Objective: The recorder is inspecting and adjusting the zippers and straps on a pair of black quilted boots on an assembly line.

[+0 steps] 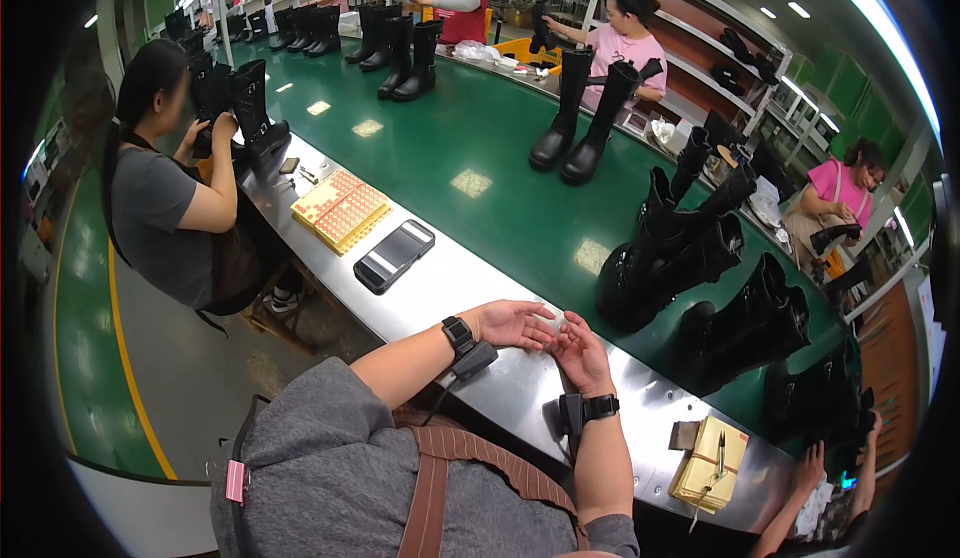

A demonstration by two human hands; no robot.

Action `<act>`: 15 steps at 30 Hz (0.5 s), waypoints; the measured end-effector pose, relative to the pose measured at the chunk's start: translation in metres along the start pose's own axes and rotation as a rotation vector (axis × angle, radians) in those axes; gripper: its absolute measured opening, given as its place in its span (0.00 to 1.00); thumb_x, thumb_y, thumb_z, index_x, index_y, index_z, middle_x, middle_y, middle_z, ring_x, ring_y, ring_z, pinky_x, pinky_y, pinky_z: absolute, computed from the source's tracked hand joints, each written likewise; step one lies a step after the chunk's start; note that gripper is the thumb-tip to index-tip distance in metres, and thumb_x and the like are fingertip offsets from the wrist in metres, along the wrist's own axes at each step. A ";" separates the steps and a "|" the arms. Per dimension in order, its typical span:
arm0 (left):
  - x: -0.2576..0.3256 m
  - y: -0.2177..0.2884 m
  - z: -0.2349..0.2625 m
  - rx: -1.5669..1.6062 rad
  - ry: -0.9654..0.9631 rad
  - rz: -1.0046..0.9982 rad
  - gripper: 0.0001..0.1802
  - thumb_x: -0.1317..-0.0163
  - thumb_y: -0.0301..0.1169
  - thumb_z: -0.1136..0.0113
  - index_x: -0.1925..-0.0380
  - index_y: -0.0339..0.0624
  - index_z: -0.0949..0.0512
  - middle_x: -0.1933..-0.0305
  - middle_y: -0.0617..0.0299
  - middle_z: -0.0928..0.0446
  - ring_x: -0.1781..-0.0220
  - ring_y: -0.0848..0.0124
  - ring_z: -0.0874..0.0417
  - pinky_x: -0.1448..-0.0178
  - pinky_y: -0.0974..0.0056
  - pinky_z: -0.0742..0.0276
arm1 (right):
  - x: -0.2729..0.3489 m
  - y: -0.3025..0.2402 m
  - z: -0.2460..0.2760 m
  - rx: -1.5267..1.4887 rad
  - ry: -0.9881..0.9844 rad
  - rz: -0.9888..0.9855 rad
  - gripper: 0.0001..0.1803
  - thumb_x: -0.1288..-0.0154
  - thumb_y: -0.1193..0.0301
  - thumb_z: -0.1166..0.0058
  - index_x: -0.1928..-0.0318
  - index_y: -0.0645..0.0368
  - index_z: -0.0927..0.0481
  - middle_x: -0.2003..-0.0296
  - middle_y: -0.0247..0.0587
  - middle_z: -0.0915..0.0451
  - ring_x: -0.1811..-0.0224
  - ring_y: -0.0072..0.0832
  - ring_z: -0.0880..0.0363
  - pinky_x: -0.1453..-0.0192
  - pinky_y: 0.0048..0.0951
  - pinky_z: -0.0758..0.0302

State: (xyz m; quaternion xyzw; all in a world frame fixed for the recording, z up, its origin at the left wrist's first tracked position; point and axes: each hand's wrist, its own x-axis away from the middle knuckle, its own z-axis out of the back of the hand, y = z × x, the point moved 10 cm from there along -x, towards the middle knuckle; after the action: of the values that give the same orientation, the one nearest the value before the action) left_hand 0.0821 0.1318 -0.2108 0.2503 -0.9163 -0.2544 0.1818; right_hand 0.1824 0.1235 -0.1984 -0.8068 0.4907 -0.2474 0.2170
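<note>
Over the metal edge of the workbench, my left hand and my right hand meet fingertip to fingertip. Between them is a small whitish, see-through piece, too small and blurred to name. Both hands' fingertips close on it, the left palm turned partly up with its fingers bent a little. Each wrist wears a black strap device. Beyond my hands, tall black boots stand on the green belt. To the left of my hands, a black and grey phone-like case lies on the metal edge.
Stacked yellow cards with red print lie farther left; a yellow paper pad with a pen is at right. A seated co-worker handles a boot at left; another person's hands reach in at lower right. More boots line the belt.
</note>
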 end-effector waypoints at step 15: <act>-0.009 0.097 -0.065 -1.150 0.322 -0.447 0.22 0.34 0.44 0.39 0.46 0.44 0.22 0.43 0.46 0.25 0.40 0.56 0.24 0.38 0.53 0.26 | -0.002 0.001 0.003 -0.008 -0.021 -0.008 0.15 0.28 0.74 0.52 0.43 0.62 0.28 0.61 0.36 0.22 0.61 0.22 0.22 0.50 0.30 0.23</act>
State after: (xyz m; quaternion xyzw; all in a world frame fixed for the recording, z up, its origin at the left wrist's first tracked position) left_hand 0.0843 0.1844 -0.1063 0.3329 -0.5200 -0.6967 0.3653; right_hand 0.1830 0.1254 -0.2015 -0.8122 0.4861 -0.2377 0.2182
